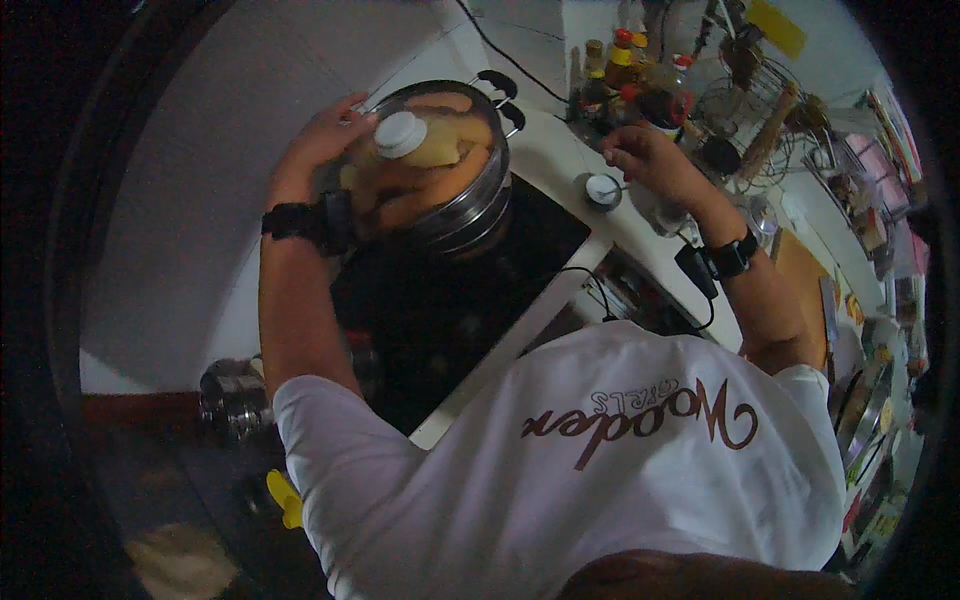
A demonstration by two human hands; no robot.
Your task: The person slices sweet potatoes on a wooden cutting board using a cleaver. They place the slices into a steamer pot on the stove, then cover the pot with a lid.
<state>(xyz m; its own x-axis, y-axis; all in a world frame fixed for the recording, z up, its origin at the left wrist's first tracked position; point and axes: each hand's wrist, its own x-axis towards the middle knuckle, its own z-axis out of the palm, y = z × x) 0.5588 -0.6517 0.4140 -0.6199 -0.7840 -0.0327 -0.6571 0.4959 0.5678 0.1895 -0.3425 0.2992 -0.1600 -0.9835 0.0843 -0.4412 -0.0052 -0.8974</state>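
Note:
A multi-tier steel pot (469, 217) stands at the far end of a black cooktop (450, 322). Through its glass lid (450, 169), which has a white knob (400, 134), blurred orange and yellow shapes show. My left hand (330, 135) is at the left side of the lid's rim; whether it grips anything is unclear. Black side handles (501, 97) stick out on the pot's far right. My right hand (645, 154) hovers with curled fingers in front of the bottles. Just below its fingers is a small round container (602, 192) with a white top or contents.
Sauce bottles (619, 71) with red and yellow caps crowd the back corner beside a wire rack (757, 97). A black cord (517, 64) hangs along the wall. Metal cookware (234, 397) sits at the lower left. A wooden board (799, 262) lies beyond my right forearm.

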